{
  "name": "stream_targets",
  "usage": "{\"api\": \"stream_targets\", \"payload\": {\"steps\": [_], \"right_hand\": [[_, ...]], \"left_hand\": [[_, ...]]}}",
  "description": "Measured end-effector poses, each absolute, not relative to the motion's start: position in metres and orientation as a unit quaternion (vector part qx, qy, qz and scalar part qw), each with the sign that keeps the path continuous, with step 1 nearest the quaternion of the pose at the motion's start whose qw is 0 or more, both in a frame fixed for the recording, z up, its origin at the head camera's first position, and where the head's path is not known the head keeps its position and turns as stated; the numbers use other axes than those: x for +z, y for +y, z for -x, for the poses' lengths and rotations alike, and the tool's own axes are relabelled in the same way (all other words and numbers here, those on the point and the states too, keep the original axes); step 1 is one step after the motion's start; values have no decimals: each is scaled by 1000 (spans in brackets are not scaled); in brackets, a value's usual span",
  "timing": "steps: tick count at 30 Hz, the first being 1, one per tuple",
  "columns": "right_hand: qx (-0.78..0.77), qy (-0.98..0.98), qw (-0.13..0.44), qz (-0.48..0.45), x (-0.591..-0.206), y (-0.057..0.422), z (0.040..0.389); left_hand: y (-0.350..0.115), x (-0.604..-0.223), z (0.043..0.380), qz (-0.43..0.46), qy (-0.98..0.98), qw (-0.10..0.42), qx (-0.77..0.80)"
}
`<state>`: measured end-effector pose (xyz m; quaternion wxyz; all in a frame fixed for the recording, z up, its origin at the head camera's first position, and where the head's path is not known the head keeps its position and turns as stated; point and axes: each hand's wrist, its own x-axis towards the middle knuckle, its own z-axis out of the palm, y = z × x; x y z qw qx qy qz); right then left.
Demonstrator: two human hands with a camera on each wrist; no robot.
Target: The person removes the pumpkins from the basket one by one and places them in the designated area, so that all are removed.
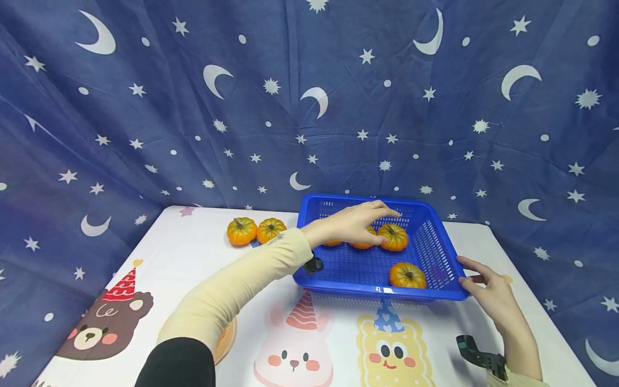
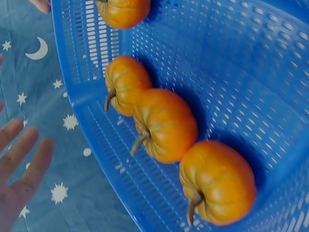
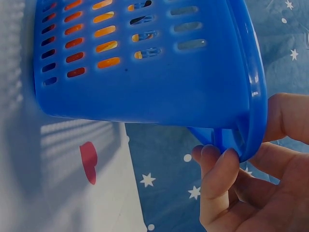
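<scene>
A blue plastic basket with slotted walls stands on the table. Inside it three small orange pumpkins form a row at the back, among them a right-hand pumpkin; a separate pumpkin lies near the front right corner. My left hand hovers over the back row, fingers spread and holding nothing; in the left wrist view its fingers are apart from the pumpkins. My right hand grips the basket's rim at the right, thumb and fingers around the edge.
Left of the basket, a pumpkin and another pumpkin sit side by side on the white table cover, printed with cartoon animals. A blue curtain with moons and stars hangs behind and at both sides.
</scene>
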<state>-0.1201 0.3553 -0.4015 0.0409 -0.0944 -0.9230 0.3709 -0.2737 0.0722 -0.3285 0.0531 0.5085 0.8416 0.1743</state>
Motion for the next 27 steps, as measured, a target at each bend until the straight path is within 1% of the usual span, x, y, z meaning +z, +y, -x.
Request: {"api": "stream_targets", "payload": {"steps": [5,14,21,27], "right_hand": [[368,-924,37,100,-401,355,120],[372,-922,43,95,-402,355,120],[373,-922,44,92,-402,355,120],[371,-923,45,91,-401,357,119]], "left_hand": [[87,-335,273,-539,823,75,162],[109,-347,271,-549,812,147,129],[123,-358,272,-545,814,168,110],[134,-369,275,-562,798,186,115]]}}
